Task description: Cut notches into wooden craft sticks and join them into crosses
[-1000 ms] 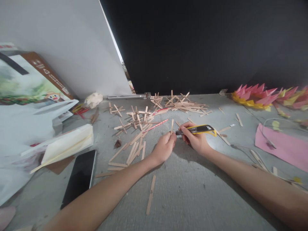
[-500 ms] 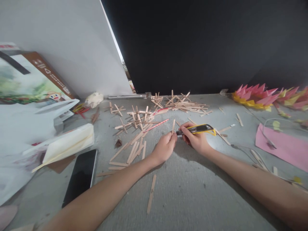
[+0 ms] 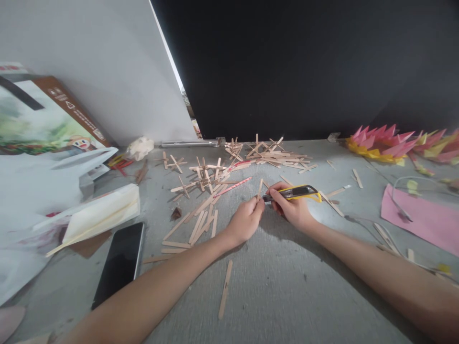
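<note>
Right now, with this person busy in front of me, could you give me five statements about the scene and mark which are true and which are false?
1. The left hand holds a slim wooden stick. True.
2. No hand touches the yellow-and-black cutter. False: the right hand holds it.
3. The phone has a dark screen. True.
4. The pink sheet lies right beside the phone. False: it lies over on the right side, beyond the right forearm.
5. All the other wooden sticks are stacked in one neat bundle. False: they lie scattered, some of them crossed.
</note>
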The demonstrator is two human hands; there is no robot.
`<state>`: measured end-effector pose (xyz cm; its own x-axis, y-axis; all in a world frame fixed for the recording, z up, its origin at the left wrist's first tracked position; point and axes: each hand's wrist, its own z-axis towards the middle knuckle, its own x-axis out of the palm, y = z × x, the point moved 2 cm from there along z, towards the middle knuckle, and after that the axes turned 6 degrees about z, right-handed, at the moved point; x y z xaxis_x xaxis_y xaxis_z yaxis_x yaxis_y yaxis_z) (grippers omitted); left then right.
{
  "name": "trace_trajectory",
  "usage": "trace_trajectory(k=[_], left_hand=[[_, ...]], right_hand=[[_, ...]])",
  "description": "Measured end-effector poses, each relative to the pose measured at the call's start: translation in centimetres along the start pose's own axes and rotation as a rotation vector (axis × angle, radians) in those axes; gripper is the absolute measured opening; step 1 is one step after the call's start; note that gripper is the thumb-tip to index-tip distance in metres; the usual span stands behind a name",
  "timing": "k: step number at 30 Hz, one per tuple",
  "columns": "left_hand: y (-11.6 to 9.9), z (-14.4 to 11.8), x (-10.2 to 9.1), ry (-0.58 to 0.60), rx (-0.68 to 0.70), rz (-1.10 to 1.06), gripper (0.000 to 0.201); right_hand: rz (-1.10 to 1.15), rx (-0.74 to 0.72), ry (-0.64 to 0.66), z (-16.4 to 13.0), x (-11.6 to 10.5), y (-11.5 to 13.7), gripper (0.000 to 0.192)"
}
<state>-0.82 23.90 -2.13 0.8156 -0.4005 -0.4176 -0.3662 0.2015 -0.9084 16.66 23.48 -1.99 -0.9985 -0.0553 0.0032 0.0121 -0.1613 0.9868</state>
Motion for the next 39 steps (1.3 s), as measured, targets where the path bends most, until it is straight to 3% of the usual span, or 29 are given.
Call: trace_trajectory(k=[39], left_hand=[[-0.9, -0.39, -0.12, 0.034, 0.05, 0.212, 0.041]], right_hand=[[-0.049, 0.038, 0.037, 0.27, 0.41, 0.59, 0.042]])
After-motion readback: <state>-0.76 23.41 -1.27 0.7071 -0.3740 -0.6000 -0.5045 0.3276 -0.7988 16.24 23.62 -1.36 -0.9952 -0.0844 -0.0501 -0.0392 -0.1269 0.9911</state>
